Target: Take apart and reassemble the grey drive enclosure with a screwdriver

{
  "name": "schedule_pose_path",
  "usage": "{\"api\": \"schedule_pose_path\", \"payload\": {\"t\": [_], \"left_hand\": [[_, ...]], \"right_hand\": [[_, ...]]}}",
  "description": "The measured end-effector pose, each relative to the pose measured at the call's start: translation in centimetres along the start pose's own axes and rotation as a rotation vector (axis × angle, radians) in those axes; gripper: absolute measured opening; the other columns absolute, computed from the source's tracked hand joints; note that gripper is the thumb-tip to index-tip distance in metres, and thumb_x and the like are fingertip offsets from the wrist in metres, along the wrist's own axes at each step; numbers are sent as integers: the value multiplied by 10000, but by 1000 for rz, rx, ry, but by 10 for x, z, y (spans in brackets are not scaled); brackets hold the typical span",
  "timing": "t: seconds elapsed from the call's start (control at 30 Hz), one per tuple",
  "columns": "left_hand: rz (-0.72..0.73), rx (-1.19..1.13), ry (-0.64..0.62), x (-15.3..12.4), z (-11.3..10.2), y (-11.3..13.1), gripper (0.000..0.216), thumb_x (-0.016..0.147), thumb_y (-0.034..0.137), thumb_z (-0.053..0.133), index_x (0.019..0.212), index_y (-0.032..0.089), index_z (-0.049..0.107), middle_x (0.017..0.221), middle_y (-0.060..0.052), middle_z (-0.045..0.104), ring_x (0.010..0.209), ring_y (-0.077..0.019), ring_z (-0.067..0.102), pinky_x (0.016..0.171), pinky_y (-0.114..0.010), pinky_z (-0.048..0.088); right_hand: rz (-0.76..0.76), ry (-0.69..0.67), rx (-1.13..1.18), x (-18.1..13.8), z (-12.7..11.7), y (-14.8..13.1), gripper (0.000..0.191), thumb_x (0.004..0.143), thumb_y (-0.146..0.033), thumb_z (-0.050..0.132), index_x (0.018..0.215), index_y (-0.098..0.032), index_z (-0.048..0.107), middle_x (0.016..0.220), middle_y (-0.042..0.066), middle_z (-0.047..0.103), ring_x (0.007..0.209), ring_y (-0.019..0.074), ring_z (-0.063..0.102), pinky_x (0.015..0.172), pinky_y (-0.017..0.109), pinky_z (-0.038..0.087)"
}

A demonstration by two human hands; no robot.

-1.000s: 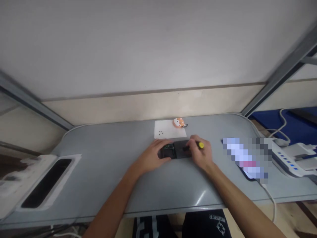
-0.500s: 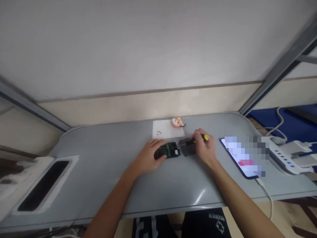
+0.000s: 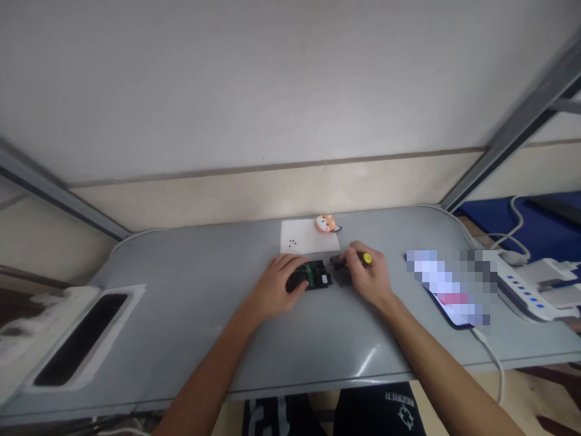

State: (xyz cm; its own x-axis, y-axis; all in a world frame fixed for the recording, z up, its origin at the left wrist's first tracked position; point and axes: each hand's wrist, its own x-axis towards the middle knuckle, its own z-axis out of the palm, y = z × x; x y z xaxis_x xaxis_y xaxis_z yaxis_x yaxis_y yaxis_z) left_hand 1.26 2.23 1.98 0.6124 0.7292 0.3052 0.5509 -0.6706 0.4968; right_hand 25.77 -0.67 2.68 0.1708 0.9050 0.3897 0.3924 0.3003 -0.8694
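Observation:
My left hand (image 3: 271, 286) is closed around the left part of an opened black device with a green circuit board (image 3: 319, 276), which lies on the table. My right hand (image 3: 371, 278) grips a screwdriver (image 3: 338, 261) with a black and yellow handle. Its shaft points left toward the device's right end; whether the tip touches is too small to tell. Partly under my right hand lies a dark grey flat piece (image 3: 341, 279). Just behind the device, several tiny dark screws (image 3: 292, 243) rest on a white sheet of paper (image 3: 308, 243).
An orange and white animal-faced case (image 3: 325, 224) sits on the paper's far edge. To the right are a phone (image 3: 454, 315) with a cable and a white power strip (image 3: 521, 293). A long black item (image 3: 82, 339) lies at the left. A wall (image 3: 281, 188) borders the table's back.
My right hand and the screwdriver have shifted slightly left, closer to the device, and the handle has tilted differently. My left hand keeps its hold on the device.

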Motion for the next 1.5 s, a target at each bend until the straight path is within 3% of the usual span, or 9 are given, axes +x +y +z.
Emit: {"api": "schedule_pose_path", "payload": {"t": [0.27, 0.53, 0.77, 0.97, 1.13, 1.5], "left_hand": [[1, 29, 46, 1, 10, 3, 282, 954, 272, 653, 1235, 250, 659, 1290, -87, 661, 1246, -274, 602, 1096, -505, 466], [13, 59, 7, -1, 4, 3, 393, 907, 281, 701, 1293, 252, 635, 1341, -102, 634, 1297, -303, 564, 1130, -523, 422], [-6, 68, 21, -3, -3, 2, 381, 922, 253, 656, 1302, 260, 638, 1335, -99, 633, 1297, -311, 553, 1140, -541, 387], [-55, 35, 157, -3, -12, -4, 285, 974, 166, 466, 1186, 241, 642, 1236, -72, 679, 1202, -262, 593, 1081, -483, 403], [-59, 47, 210, -4, -13, -8, 251, 987, 166, 446, 1124, 235, 645, 1184, -63, 684, 1135, -247, 596, 1033, -457, 412], [9, 54, 93, -7, -8, -7, 104, 963, 264, 670, 1056, 242, 711, 1208, -63, 656, 1166, -252, 585, 1057, -468, 390]], "right_hand": [[20, 50, 27, 1, 0, -4, 412, 1007, -438, 511, 683, -207, 614, 642, -6, 592, 619, 152, 535, 615, 285, 409], [-26, -13, -38, -1, 1, 0, 373, 1003, -413, 544, 705, -203, 625, 634, -19, 580, 614, 141, 522, 629, 283, 396], [32, 12, 75, -1, 2, -2, 416, 1016, -458, 515, 706, -207, 637, 646, -6, 583, 623, 153, 527, 619, 282, 414], [15, -156, 134, -9, 17, -7, 391, 1014, -456, 527, 746, -203, 659, 701, 10, 626, 665, 158, 562, 648, 279, 437], [0, -247, 155, -13, 25, -6, 364, 1009, -457, 550, 774, -199, 654, 700, 6, 613, 666, 153, 544, 643, 275, 425], [181, -1, 236, 1, 11, -8, 407, 995, -496, 509, 739, -213, 653, 736, 8, 621, 706, 163, 578, 640, 262, 466]]}}
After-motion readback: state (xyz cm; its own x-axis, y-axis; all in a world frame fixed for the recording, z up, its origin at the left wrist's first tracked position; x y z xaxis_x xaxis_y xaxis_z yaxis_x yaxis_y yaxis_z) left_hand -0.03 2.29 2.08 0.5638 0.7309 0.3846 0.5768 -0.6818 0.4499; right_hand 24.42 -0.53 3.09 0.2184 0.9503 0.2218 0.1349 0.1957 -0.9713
